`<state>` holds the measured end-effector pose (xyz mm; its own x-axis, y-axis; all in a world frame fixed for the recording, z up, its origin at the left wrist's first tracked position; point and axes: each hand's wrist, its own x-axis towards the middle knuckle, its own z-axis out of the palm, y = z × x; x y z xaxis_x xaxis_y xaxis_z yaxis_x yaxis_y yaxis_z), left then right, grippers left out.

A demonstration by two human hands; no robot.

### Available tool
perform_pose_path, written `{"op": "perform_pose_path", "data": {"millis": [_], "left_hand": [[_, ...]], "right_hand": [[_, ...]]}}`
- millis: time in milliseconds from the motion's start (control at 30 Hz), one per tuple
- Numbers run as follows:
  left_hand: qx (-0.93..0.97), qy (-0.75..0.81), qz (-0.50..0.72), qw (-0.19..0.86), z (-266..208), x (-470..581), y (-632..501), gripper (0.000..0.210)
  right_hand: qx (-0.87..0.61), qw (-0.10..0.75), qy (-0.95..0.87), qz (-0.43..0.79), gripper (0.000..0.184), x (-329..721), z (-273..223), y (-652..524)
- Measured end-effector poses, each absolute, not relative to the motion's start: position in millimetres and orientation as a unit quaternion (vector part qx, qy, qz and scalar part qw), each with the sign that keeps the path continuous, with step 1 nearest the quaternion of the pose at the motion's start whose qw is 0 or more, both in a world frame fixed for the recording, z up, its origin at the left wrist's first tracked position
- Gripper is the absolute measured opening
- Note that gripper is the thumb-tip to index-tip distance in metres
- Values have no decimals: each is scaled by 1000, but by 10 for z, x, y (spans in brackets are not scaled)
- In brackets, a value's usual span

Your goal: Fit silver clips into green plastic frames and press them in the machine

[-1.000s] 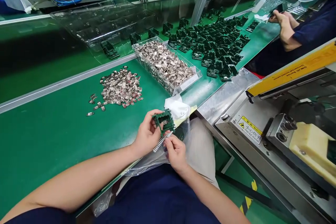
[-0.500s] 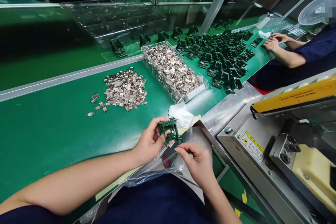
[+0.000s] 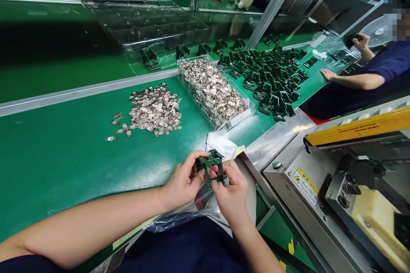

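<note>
Both hands hold one dark green plastic frame [image 3: 212, 161], a boxy part with an open middle, just off the bench's near edge. My left hand [image 3: 184, 181] grips its left side between thumb and fingers. On the lower right side, my right hand [image 3: 233, 192] pinches it; whether a small piece is also in those fingertips is hidden. Beyond my hands lie a loose pile of small silvery metal clips [image 3: 155, 108] and a clear plastic box [image 3: 229, 124] full of the same clips. A white cloth-like piece [image 3: 221, 143] lies right behind the frame.
Many similar green frames [image 3: 272, 74] are heaped at the back right. A machine with a yellow bar [image 3: 358, 121] and a hand-injury warning label stands close on my right. A clear tray [image 3: 150, 21] lies beyond the rail. A co-worker's hand [image 3: 327, 74] rests on the bench.
My right hand has moved up to the green frame and now grips its right side. The co-worker at right has raised one hand with a dark object.
</note>
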<state>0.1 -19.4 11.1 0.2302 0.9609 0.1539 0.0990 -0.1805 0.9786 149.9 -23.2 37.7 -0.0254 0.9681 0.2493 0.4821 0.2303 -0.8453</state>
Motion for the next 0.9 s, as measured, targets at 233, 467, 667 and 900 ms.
{"op": "perform_pose_path", "data": {"millis": [233,467,667,900], "left_hand": [[648,411,446,460,153,8,-191,31],[649,408,438,469,137,36,-211,35],[651,417,445,451,17,49,-254,37],[637,424,438,472,65,81,-245,36]], "right_hand": [[-580,432,-605,334,24,1494,354,-212],[-581,453,-521,430,29,1503,238,-237],[-566,494,-505,426,26,1447,206,-256],[-496,524,-528,448,17,1740,277,-361]]}}
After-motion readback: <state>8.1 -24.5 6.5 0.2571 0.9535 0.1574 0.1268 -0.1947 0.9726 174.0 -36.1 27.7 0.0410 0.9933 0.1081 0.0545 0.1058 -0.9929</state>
